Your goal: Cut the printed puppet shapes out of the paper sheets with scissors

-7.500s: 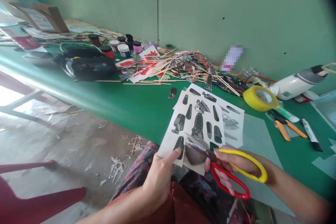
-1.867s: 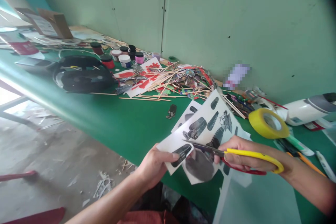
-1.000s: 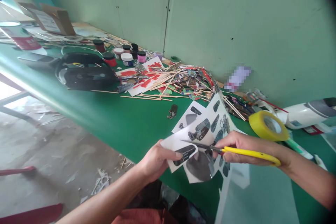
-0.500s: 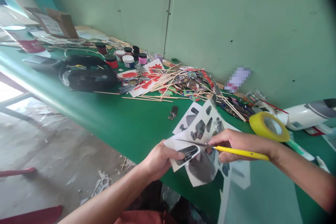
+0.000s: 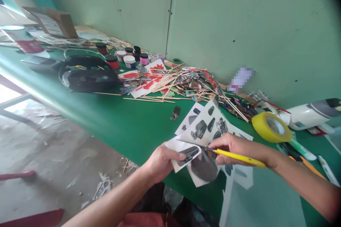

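My left hand (image 5: 160, 161) is closed on the lower left corner of a white paper sheet (image 5: 190, 135) printed with grey and black pictures. Its thumb presses beside a dark rounded picture partly cut round. In my right hand (image 5: 238, 147) are scissors (image 5: 239, 158) with yellow handles. Their blades point left and lie across the sheet, just above that dark picture; how far apart they are I cannot tell. Other printed paper lies under the sheet on the green table (image 5: 133, 124). A small dark paper cut-out (image 5: 175, 112) rests beyond my left hand.
Thin wooden sticks (image 5: 170, 81) and coloured scraps are heaped along the wall. Several paint jars (image 5: 129, 61) stand behind a black container (image 5: 87, 74). A yellow tape roll (image 5: 258, 126), a white bottle (image 5: 303, 115) and pens lie beyond my right forearm.
My right hand and the scissors have shifted slightly left along the paper. An orange-handled tool shows beyond my right forearm. My left hand keeps its hold.
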Demonstrator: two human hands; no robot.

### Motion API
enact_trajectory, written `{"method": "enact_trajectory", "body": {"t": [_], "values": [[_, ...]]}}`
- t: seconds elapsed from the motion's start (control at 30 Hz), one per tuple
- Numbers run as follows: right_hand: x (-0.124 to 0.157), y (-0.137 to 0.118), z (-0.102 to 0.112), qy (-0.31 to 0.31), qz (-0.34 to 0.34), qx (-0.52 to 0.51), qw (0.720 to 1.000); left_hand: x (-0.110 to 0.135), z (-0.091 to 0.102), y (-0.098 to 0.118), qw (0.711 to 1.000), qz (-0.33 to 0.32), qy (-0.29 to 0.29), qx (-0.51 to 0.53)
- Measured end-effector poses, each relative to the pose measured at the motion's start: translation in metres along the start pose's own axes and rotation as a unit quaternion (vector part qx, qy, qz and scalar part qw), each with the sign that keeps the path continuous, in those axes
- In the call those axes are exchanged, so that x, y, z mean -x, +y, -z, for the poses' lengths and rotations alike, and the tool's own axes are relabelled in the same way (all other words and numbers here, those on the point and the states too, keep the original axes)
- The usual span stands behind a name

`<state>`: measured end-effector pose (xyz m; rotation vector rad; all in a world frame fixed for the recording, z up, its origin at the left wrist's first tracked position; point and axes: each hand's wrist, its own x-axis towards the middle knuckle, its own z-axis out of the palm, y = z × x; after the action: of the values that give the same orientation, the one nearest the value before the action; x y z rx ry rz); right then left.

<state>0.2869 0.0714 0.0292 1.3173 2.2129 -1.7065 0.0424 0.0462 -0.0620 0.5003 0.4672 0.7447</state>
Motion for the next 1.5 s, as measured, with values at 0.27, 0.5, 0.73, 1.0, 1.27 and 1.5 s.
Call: {"method": "enact_trajectory", "body": {"t": [0.27,0.5,0.73,1.0,1.27,1.5], "values": [[-0.012,-0.007,-0.003,0.001,0.021,0.035,0.999,-0.002,-0.006,-0.005,1.0,-0.002,-0.006,-0.021],[-0.012,-0.011,0.008,0.079,-0.01,-0.011,0.997,-0.005,-0.008,-0.013,0.998,-0.052,0.043,-0.016],[0.022,0.021,-0.03,0.367,-0.146,0.102,0.913,-0.002,-0.012,-0.017,0.984,-0.083,0.156,-0.039],[0.061,0.128,-0.095,0.472,-0.287,0.361,0.752,0.009,-0.015,-0.02,0.971,-0.096,0.21,-0.061],[0.063,0.159,-0.106,0.512,-0.239,0.4,0.722,0.045,-0.007,-0.029,0.961,-0.125,0.241,0.045],[0.09,0.133,-0.16,0.6,-0.204,0.386,0.67,0.085,0.011,-0.024,0.961,-0.089,0.241,-0.104]]}}
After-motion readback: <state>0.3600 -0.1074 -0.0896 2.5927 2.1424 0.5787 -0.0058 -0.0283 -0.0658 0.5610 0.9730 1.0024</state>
